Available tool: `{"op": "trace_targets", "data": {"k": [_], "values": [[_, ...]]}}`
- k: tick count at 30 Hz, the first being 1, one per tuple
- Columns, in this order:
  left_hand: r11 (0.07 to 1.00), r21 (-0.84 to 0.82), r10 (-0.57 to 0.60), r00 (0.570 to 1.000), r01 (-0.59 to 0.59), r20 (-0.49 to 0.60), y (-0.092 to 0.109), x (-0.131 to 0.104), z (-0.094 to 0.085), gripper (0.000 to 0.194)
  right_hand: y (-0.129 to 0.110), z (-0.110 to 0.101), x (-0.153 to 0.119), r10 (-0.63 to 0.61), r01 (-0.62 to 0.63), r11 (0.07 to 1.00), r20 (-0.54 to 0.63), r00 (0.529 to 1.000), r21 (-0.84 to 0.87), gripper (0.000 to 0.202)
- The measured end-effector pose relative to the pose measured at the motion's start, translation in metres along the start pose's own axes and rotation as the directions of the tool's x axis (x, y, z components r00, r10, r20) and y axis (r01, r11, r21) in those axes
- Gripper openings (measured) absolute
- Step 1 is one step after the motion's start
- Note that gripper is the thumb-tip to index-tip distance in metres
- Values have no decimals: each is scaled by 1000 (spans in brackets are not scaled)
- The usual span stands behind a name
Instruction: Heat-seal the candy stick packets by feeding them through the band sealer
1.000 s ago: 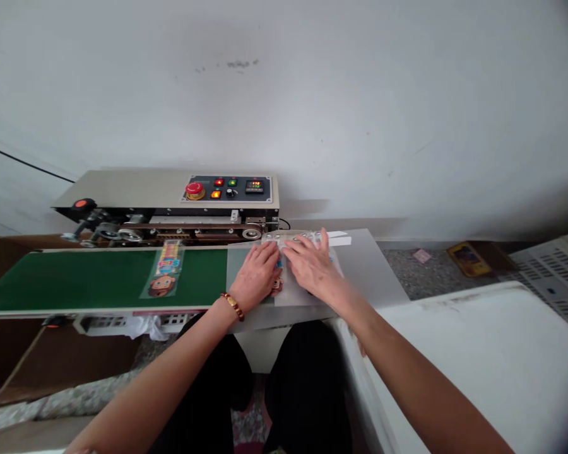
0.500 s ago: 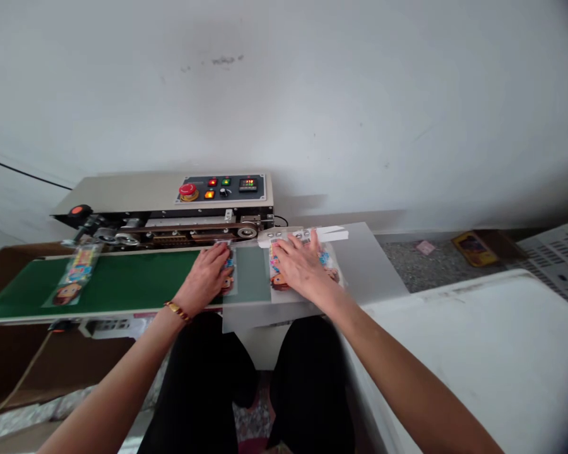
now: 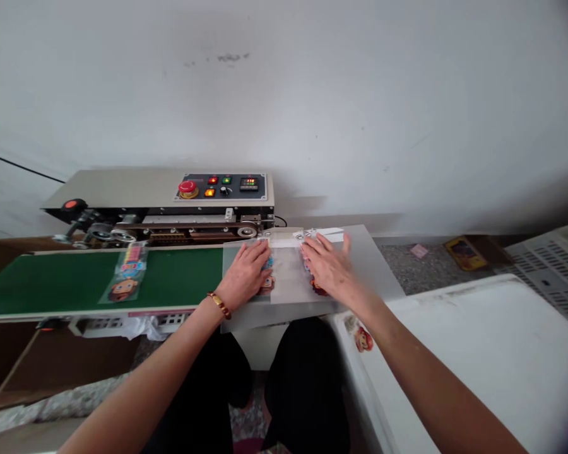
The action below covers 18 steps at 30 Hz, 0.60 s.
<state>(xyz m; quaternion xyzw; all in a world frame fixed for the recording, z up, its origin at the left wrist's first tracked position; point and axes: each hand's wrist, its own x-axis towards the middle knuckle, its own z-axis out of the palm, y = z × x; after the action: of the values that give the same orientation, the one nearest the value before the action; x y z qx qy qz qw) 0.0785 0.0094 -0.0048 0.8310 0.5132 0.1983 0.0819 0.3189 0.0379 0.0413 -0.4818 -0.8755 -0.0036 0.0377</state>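
Observation:
My left hand (image 3: 246, 270) lies palm down, fingers fairly straight, over a clear plastic packet (image 3: 267, 285) with a cartoon face. Much of that packet is covered by the fingers. To its right, my right hand (image 3: 329, 268) rests with fingers stretched and thumb apart over another cartoon packet (image 3: 318, 287), mostly hidden. Both packets are on the translucent sheet (image 3: 376, 277) beside the sealing machine (image 3: 127, 189), their upper ends near its feed guide. A further packet (image 3: 124, 280) lies alone on the green conveyor belt (image 3: 180, 277).
The control panel (image 3: 221, 187) has lit buttons and a red stop knob. A white tabletop (image 3: 483, 359) at right carries a cartoon packet (image 3: 363, 339), partly behind my forearm. Below the belt's left end is a cardboard box (image 3: 19, 359). A plastic crate (image 3: 553, 261) stands far right.
My left hand has shifted right and covers a different-looking packet. My right hand has moved slightly right. The belt now shows a different-looking packet, further right than the earlier one.

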Motion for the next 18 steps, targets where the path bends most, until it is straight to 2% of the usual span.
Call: {"op": "trace_targets", "data": {"k": [2,5,8,10,12,14,16,18], "values": [[1000,-15,12,1000,-12,14,-18,-10,-10,45,-3,3,1,-22,22,1000,8,1000,3,39],[1000,-15,-8,999,8,37,-47,-28,-26,46,-21,7,7,-43,42,998,21,999,41,37],[997,31,-79,994,77,70,-72,-47,-44,46,-43,14,19,-58,57,994,4,998,94,39],[981,128,-153,987,146,47,-80,-56,-53,42,-58,20,28,-26,28,992,-21,999,123,37],[952,222,-208,978,209,-27,-74,-56,-57,38,-69,22,36,17,-12,989,-36,999,147,34],[950,228,-197,977,212,-87,-54,-46,-51,35,-75,20,41,38,-30,985,-47,998,168,34],[978,149,-131,987,145,-96,-25,-29,-35,35,-73,14,40,59,-47,983,-64,996,178,38],[995,66,-75,993,81,-89,3,-12,-15,39,-61,7,33,99,-85,982,-74,992,167,42]]}}
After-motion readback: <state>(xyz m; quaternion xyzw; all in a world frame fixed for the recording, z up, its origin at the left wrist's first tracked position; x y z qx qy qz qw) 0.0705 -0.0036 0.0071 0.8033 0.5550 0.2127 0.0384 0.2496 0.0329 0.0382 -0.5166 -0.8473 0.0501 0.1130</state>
